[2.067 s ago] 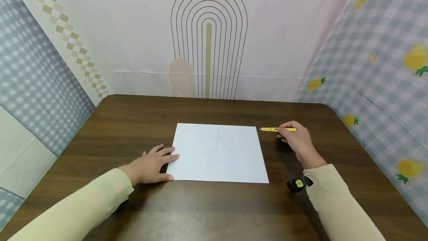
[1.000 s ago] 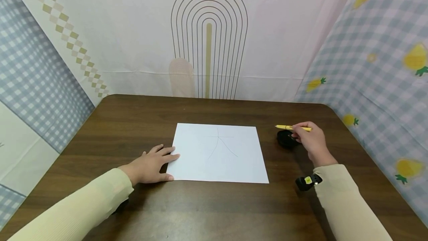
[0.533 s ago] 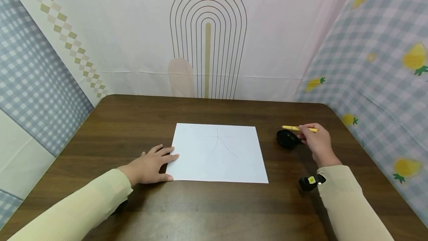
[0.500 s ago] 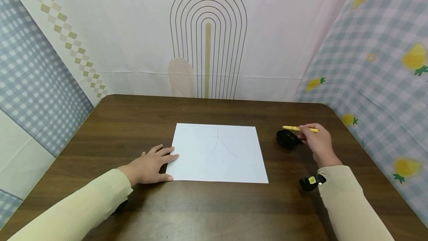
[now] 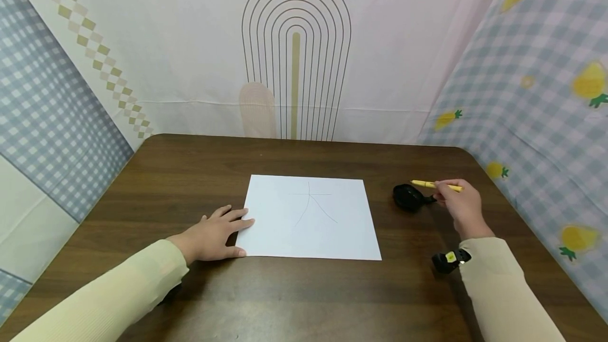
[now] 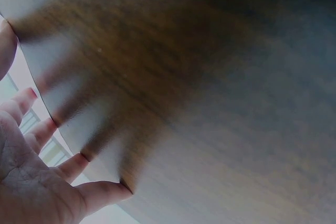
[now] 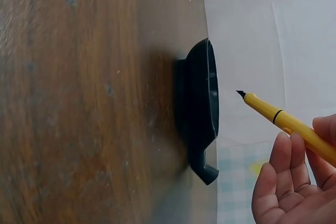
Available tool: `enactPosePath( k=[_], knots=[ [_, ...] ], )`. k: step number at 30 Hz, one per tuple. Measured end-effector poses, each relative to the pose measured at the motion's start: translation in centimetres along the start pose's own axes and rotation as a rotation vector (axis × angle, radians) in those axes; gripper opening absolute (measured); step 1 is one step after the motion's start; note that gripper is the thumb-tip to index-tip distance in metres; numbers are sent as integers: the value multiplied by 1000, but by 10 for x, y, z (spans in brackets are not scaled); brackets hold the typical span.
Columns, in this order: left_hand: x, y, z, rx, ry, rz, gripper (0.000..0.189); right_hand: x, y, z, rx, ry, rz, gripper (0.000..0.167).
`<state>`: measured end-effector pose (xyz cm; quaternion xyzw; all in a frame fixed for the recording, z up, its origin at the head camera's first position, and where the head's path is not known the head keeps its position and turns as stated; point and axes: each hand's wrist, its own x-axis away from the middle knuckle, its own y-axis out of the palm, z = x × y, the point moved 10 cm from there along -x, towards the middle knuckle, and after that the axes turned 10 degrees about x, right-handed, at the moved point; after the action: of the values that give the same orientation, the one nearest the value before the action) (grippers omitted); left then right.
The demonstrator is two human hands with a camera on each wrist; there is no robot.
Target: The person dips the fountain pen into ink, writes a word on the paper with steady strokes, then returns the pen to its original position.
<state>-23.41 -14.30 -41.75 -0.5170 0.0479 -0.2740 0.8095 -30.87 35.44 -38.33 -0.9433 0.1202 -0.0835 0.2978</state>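
Note:
A white sheet of paper (image 5: 309,236) lies on the table, bearing several thin dark strokes: a crossbar, a short upright and two spreading legs. My left hand (image 5: 211,236) rests with spread fingers on the sheet's left edge; the left wrist view shows its fingertips (image 6: 110,192) against the table. In my right hand (image 5: 461,205) I hold a yellow fountain pen (image 7: 294,127) between thumb and fingers, its dark nib pointing left and clear of any surface. Just left of that hand sits a small black dish (image 5: 407,197) with a short stubby handle, also seen in the right wrist view (image 7: 197,98).
The brown wooden table (image 5: 285,300) has rounded far corners. Behind it hangs a white cloth (image 5: 190,41) with arch lines. A checked cloth with pineapples (image 5: 537,136) covers the right side, and a blue checked cloth (image 5: 57,78) the left. A black wrist camera (image 5: 448,261) sits by the right sleeve.
My right hand has moved rightward with the fountain pen, from beside the sheet to past the black dish, which now shows fully. My left hand and the sheet stay put.

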Motion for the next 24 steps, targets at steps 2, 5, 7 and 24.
enactPosePath(
  k=[2,5,7,24],
  knots=[
    [0,0,0,-1,-2,-1,71,-1,-1,3,-9,12,4,23],
    [-1,1,-1,-4,-6,-2,71,-2,-2,7,-24,28,14,21],
    [-1,1,-1,-7,-8,-2,71,-2,-2,10,-23,34,24,21],
    [-1,0,-2,1,-5,-5,71,1,-7,15,3,27,40,18]
  ],
)
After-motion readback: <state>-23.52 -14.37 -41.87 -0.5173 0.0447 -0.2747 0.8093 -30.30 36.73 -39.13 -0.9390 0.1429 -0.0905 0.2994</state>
